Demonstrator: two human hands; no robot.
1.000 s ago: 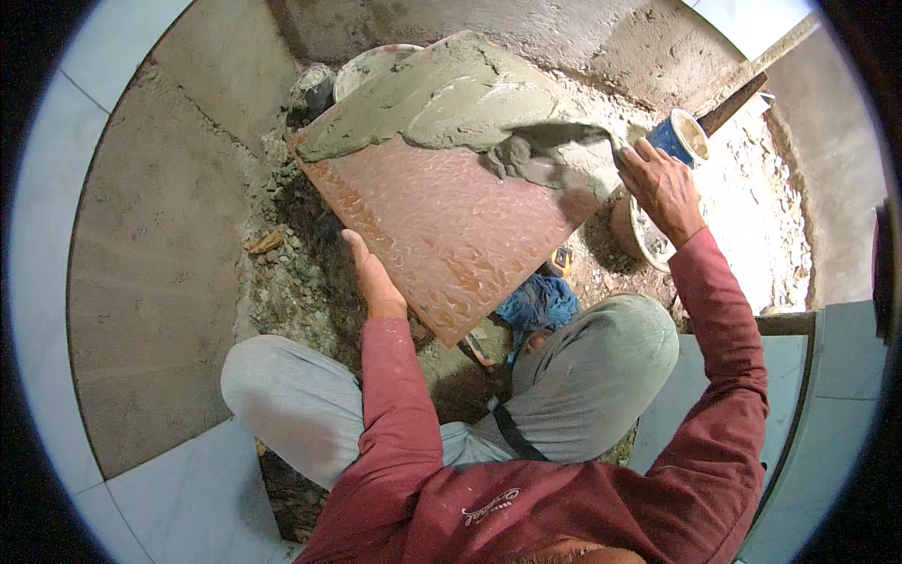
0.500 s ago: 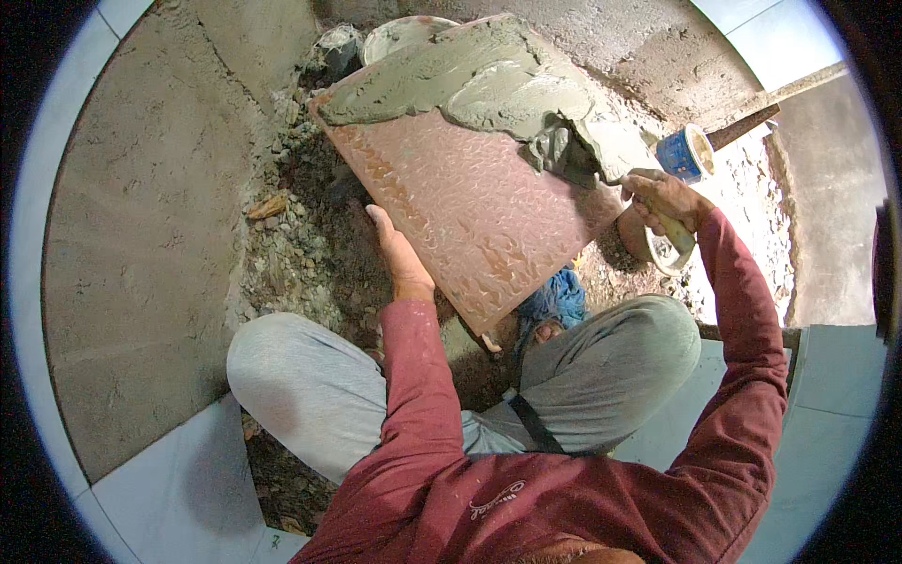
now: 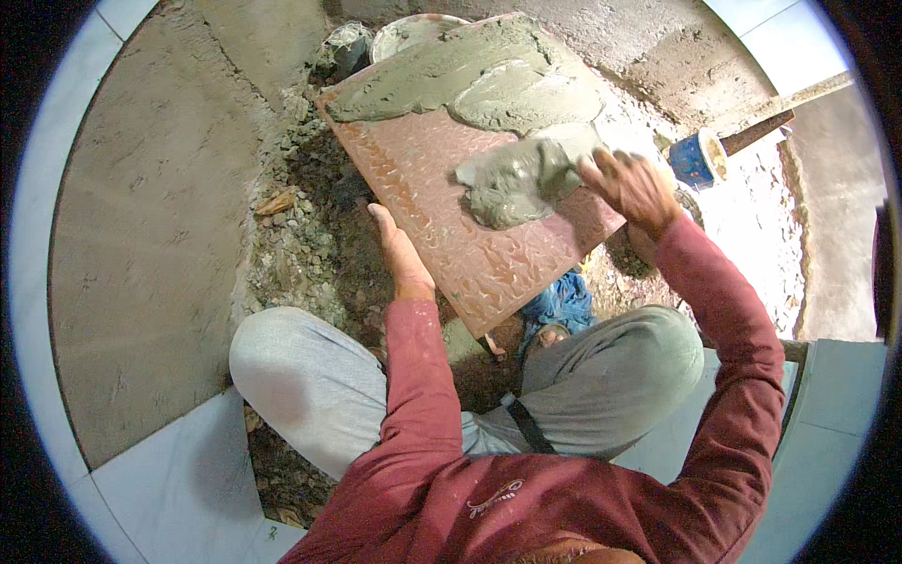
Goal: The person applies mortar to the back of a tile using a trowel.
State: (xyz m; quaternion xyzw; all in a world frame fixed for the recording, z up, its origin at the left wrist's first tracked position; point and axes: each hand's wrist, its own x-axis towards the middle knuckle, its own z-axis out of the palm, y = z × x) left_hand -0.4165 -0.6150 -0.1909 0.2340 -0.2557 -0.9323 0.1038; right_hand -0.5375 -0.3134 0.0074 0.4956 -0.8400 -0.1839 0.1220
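A square tile (image 3: 423, 188) lies tilted in front of me, its reddish, rough-patterned face up. Grey-green wet mortar (image 3: 423, 85) covers its far part in a thick layer. My left hand (image 3: 404, 258) grips the tile's left edge, the thumb showing along the side and the other fingers hidden underneath. Over the right side of the tile, my right hand (image 3: 637, 193) is closed around a trowel (image 3: 567, 158), whose handle is hidden and whose blade is smeared with mortar and blurred. Beside the blade, a fresh mortar patch (image 3: 507, 209) sits on the bare middle.
A round, mortar-stained bucket (image 3: 413, 36) stands behind the tile. To the right is a blue-and-white tub (image 3: 693, 160). A blue cloth (image 3: 561, 301) lies under the tile's near corner. Rubble (image 3: 291, 235) covers the ground at left, with pale wall tiles (image 3: 169, 470) around.
My right hand has swung left with the trowel from the tile's right edge. Mortar now spreads onto the bare middle. My left hand keeps its hold on the tile.
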